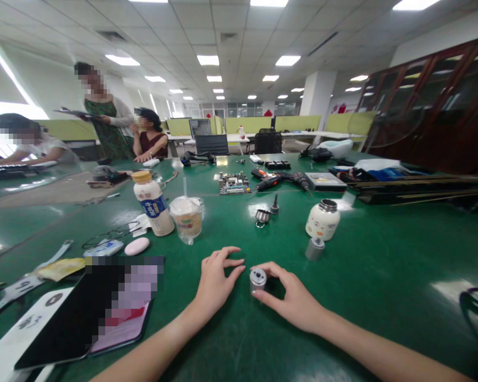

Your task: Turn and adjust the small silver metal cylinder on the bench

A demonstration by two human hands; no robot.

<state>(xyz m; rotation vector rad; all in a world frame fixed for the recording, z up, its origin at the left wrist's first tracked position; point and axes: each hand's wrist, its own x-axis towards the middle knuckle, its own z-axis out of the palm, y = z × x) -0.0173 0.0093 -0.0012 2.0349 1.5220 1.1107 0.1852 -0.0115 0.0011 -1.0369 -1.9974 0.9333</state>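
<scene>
Between the thumb and fingers of my right hand (289,297) is a small silver metal cylinder (258,281), upright, with dark holes in its top face; it looks like a small motor. My left hand (219,276) is just left of it, fingers apart and curved, holding nothing. A second, similar silver cylinder (315,249) stands farther right, in front of a cream bottle (323,218) with its lid off. Beyond my hands lie a metal cap with a ring (262,216) and a dark ribbed part (275,204).
To the left are a milk bottle (153,204), a plastic cup with a straw (187,217), a pink oval case (137,245) and a tablet (75,307). Farther back lie a circuit board (234,183), power drills (281,181) and a box (325,182). Several people are at the far left.
</scene>
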